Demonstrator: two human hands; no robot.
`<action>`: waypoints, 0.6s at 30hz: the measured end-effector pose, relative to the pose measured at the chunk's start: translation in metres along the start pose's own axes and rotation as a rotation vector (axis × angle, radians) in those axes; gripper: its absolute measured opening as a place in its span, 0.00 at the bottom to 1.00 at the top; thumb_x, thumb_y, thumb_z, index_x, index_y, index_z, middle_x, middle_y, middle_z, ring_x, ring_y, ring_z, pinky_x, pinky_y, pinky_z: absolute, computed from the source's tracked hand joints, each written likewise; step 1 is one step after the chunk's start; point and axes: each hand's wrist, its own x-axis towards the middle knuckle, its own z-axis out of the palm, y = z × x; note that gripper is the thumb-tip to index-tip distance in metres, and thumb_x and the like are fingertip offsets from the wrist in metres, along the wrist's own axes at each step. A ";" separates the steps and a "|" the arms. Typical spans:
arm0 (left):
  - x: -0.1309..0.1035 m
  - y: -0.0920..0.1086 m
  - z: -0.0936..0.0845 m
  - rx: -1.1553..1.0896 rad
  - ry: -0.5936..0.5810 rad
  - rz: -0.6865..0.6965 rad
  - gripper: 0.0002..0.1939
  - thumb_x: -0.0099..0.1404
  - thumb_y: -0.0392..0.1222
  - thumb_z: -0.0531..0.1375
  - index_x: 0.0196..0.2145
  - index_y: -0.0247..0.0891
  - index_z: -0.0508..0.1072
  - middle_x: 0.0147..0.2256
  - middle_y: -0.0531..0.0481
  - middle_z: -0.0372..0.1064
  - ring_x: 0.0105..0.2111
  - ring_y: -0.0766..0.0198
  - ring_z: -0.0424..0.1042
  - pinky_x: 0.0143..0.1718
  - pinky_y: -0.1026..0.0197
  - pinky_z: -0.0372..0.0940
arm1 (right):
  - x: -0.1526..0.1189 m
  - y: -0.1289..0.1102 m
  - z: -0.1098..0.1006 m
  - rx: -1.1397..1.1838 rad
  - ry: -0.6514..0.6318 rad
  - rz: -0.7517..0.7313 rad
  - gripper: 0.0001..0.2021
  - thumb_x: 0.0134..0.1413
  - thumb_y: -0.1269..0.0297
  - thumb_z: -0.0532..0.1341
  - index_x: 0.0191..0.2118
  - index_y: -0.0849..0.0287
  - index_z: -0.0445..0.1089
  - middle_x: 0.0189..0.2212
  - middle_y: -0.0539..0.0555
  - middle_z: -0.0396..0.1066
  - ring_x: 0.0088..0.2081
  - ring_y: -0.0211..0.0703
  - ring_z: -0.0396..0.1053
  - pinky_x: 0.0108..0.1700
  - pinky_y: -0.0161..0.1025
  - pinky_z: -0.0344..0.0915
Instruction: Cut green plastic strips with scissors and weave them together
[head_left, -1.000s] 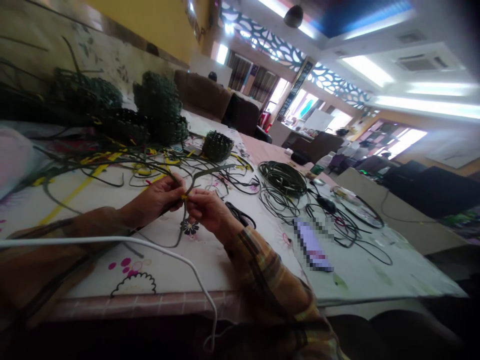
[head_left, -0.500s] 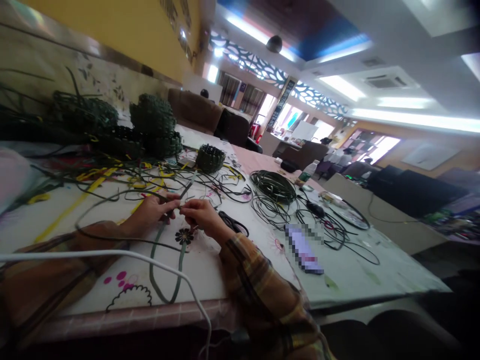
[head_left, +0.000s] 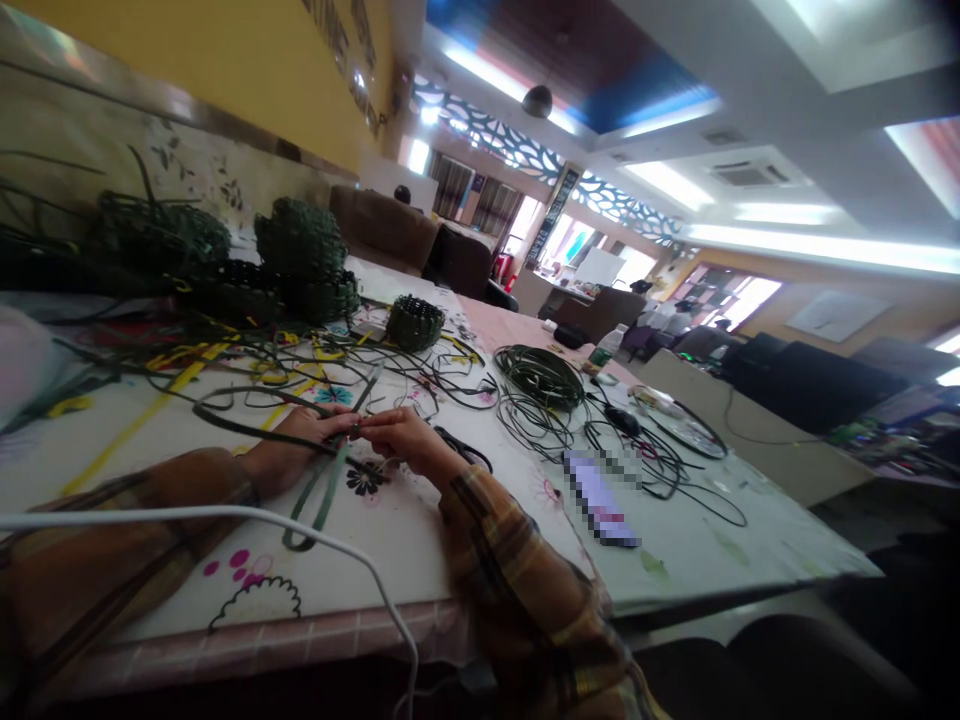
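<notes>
Both hands meet over the white patterned tablecloth (head_left: 405, 560). My left hand (head_left: 300, 440) is closed on a green strip (head_left: 315, 500), which hangs in a narrow loop below the fingers and sticks up past them. My right hand (head_left: 409, 440) touches the left fingertips and pinches the same strip where the two hands join. Another dark strip arcs over my left wrist. Just beyond the hands lie loose green and yellow strips, and a small woven green basket (head_left: 415, 322) stands behind them.
Larger woven baskets (head_left: 300, 240) are piled at the back left. Coiled green strips (head_left: 538, 375), a plastic bottle (head_left: 606, 346) and a blurred purple item (head_left: 600, 500) lie to the right. A white cable (head_left: 300, 523) crosses the foreground. Chairs and seated people appear farther back.
The hanging loop has become narrower and shorter, pulled up toward the hands. The dark strip over my left wrist has shifted right. My right fingers have come closer against my left hand.
</notes>
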 end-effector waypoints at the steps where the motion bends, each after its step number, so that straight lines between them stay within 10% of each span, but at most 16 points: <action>1: 0.000 0.000 0.000 -0.017 -0.010 -0.001 0.12 0.54 0.45 0.71 0.31 0.35 0.77 0.25 0.49 0.71 0.21 0.69 0.63 0.19 0.68 0.56 | -0.001 -0.002 -0.001 -0.008 -0.002 0.005 0.10 0.42 0.65 0.67 0.31 0.66 0.77 0.13 0.43 0.58 0.17 0.29 0.51 0.20 0.31 0.41; 14: 0.009 -0.004 -0.003 -0.039 -0.045 -0.010 0.16 0.52 0.45 0.72 0.33 0.32 0.74 0.26 0.48 0.72 0.20 0.71 0.63 0.17 0.69 0.56 | -0.006 -0.011 -0.012 0.003 -0.147 0.038 0.11 0.48 0.63 0.67 0.34 0.68 0.75 0.11 0.39 0.51 0.13 0.27 0.45 0.15 0.29 0.41; 18: 0.005 0.005 -0.002 -0.109 0.073 0.004 0.14 0.52 0.41 0.72 0.33 0.32 0.74 0.25 0.52 0.69 0.22 0.73 0.64 0.19 0.71 0.57 | 0.002 0.001 -0.017 0.167 -0.149 0.007 0.14 0.52 0.59 0.66 0.39 0.66 0.74 0.18 0.46 0.67 0.15 0.30 0.60 0.19 0.30 0.61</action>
